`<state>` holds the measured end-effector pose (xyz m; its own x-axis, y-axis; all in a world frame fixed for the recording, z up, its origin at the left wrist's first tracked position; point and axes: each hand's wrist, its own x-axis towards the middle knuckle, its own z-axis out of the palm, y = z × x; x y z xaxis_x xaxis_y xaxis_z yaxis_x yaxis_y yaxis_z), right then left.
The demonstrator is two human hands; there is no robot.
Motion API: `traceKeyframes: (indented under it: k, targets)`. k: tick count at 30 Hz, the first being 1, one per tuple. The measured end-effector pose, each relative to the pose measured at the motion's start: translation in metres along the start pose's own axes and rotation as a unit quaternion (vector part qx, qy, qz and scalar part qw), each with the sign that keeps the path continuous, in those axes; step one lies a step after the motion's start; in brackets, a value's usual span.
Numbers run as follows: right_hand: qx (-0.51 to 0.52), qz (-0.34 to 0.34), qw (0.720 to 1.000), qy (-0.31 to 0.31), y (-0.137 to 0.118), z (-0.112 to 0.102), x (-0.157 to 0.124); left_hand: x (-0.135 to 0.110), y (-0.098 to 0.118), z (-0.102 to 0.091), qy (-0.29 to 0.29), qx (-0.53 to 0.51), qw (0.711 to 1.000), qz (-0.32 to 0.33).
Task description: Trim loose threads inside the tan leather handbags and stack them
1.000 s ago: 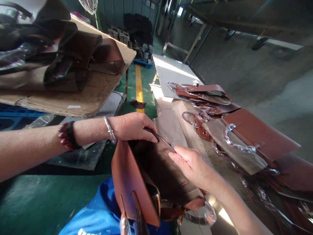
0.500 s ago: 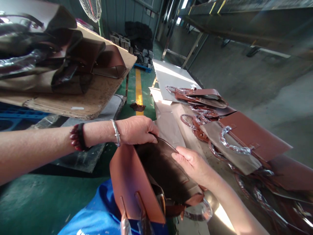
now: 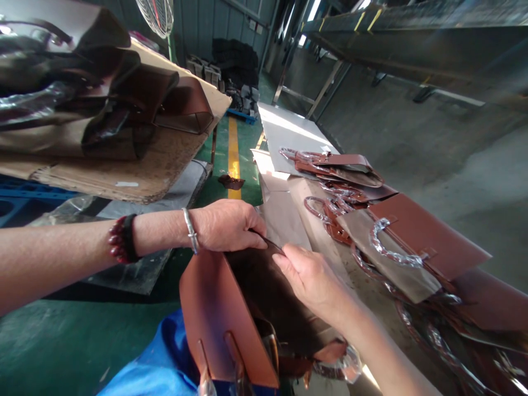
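Note:
A brown handbag (image 3: 223, 313) with a dark lining lies open in front of me, its plastic-wrapped handles toward the bottom of the view. My left hand (image 3: 231, 224) pinches the far upper edge of the bag between thumb and fingers. A short way along the same edge, my right hand (image 3: 307, 275) grips it too, thumb on top. Between the two hands runs a thin stretch of the dark edge. The bag's flap hangs to the left, over blue cloth (image 3: 160, 357).
Several brown bags with wrapped handles, such as one bag (image 3: 429, 225), lie along the bench (image 3: 325, 242) at right. Darker bags (image 3: 136, 88) are piled on a cardboard-topped stand (image 3: 165, 165) at left. A dark scrap (image 3: 231, 181) lies on the green floor, and a fan (image 3: 157, 16) stands behind.
My right hand has slid along the bag's edge to the left, closer to my left hand. My left hand has shifted slightly left and down, still holding the edge.

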<state>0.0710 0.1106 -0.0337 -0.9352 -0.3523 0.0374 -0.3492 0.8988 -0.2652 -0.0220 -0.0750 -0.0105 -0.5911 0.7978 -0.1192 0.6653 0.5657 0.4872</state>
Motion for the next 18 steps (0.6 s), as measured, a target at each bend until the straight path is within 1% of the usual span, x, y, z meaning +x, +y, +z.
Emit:
traceKeyframes:
  k: [5,10,14,15,16,18]
  targets:
    - [0.041,0.002,0.999,-0.01,-0.002,0.001,-0.002,0.001,-0.008,-0.001,-0.013,-0.058,0.998,0.021]
    - [0.021,0.007,1.0,-0.021,0.0,0.001,0.003,0.001,-0.009,0.0,-0.004,-0.053,0.998,0.046]
    - [0.019,0.011,0.999,-0.036,-0.009,-0.001,0.014,-0.002,-0.012,-0.002,-0.025,-0.047,0.996,0.077]
    - [0.019,0.011,0.999,-0.034,-0.012,-0.002,0.016,-0.004,-0.012,-0.003,-0.019,-0.049,0.995,0.081]
    - [0.015,0.015,0.999,-0.029,-0.015,-0.004,0.018,-0.008,-0.012,-0.004,0.002,-0.051,0.995,0.084]
    - [0.004,0.037,0.999,-0.013,-0.019,-0.006,0.019,-0.019,-0.009,-0.005,0.091,-0.045,0.991,0.082]
